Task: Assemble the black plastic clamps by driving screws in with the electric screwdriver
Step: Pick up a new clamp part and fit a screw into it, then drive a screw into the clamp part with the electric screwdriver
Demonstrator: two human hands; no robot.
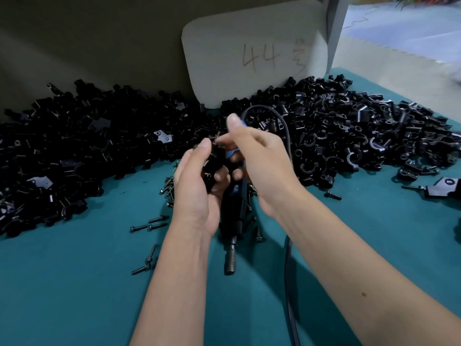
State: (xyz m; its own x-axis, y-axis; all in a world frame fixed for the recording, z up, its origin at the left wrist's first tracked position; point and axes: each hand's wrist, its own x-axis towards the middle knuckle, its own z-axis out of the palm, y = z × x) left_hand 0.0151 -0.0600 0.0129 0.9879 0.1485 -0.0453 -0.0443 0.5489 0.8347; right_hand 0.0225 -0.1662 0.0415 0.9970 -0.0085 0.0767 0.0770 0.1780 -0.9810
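Cable (289, 270): black, it runs from the near edge up over the teal table (74, 283) and loops behind the hands.
Loose screws (152, 224): several lie scattered on the table, just beside the left wrist; more lie in a small heap under the hands.
Electric screwdriver (232, 221): it hangs with the bit pointing toward the person; its blue upper part is inside the right hand.
Left hand (197, 186): fingers curled around a black plastic clamp (213, 166), thumb on top of it.
Right hand (259, 158): lower fingers wrapped on the screwdriver body; thumb and forefinger are together at the clamp, perhaps pinching a screw, but I cannot tell surely.
Step in hand: I judge that a screw is being placed in the clamp, and driving is not yet begun.
Finished piece (441, 188): at right, one clamp with a screw in it lies apart.
Piles (349, 126): very many black parts lie at the far side, left and right, so most of the work seems left.
Card (254, 53): pale, marked "44", standing behind the piles.
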